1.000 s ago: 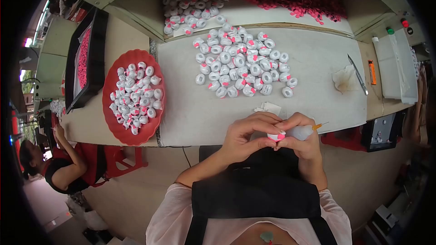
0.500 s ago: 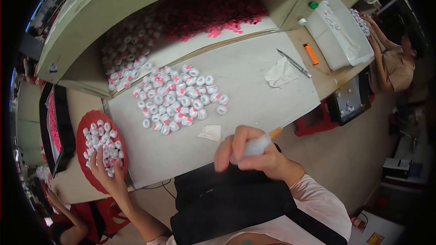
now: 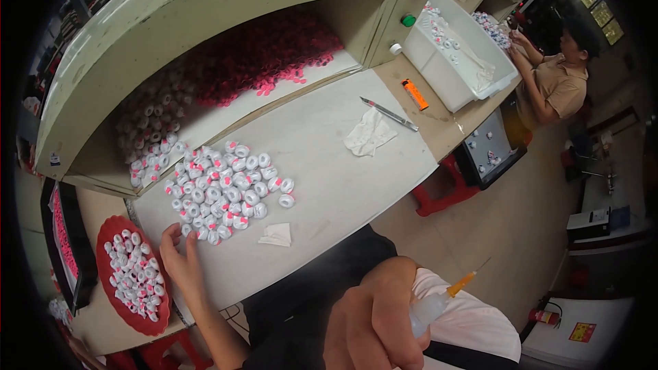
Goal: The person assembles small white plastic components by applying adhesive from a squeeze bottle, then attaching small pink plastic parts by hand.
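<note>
"Where do the white pieces [image 3: 240, 180] with pink patches lie?"

"Heaped on the left part of the pale sheet [image 3: 325, 188]. The heap's near-left edge meets the left hand [image 3: 182, 268]; the right hand [image 3: 377, 312] is well apart, nearer and to the right."

"Is the left hand gripping one?"

"I can't tell. Finger and thumb stand parted at a piece on the edge, but no pinch shows."

"And the right?"

"Closed around a translucent bottle [image 3: 428, 310], off the sheet's near edge. Its orange needle tip [image 3: 461, 284] points far right, probably to keep it off the pieces and the other hand."

"Why the red dish [image 3: 152, 328]?"

"It sits just left of the left hand with more pieces, likely keeping two lots separate but reachable."

"Farther out?"

"Crumpled tissue [image 3: 370, 134] and a slim metal tool [image 3: 389, 114] lie far right, perhaps within the right hand's reach. Pink pieces [image 3: 267, 62] fill part of the far shelf bay [image 3: 301, 93]."
</note>
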`<action>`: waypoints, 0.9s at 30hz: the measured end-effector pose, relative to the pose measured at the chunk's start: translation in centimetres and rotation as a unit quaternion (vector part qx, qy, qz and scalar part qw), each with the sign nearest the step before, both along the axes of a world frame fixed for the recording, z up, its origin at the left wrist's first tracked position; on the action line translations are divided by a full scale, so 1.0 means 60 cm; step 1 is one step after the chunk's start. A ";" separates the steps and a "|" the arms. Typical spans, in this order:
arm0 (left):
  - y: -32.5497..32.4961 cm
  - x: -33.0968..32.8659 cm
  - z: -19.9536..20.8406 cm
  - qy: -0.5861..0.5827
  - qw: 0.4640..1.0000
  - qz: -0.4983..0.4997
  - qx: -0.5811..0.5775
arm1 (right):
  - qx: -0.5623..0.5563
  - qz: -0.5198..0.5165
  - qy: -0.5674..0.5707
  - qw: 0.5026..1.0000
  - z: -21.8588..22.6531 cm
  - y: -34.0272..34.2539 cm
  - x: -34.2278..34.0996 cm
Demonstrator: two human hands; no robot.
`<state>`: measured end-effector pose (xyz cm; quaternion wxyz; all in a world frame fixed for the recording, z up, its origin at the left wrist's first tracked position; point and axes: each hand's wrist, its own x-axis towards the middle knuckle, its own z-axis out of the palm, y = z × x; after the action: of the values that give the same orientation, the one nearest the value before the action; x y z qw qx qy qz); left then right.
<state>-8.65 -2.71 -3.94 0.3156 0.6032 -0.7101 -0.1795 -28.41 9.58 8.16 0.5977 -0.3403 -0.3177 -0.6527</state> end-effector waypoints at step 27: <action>0.078 -0.084 0.017 0.582 0.757 -0.181 0.236 | 0.410 -0.297 0.493 0.707 -0.131 -0.017 -0.041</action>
<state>-13.69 1.95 -2.89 0.4773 0.2978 -0.4205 -0.7118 -30.87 8.56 0.28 0.5252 -0.4118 0.4391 -0.6015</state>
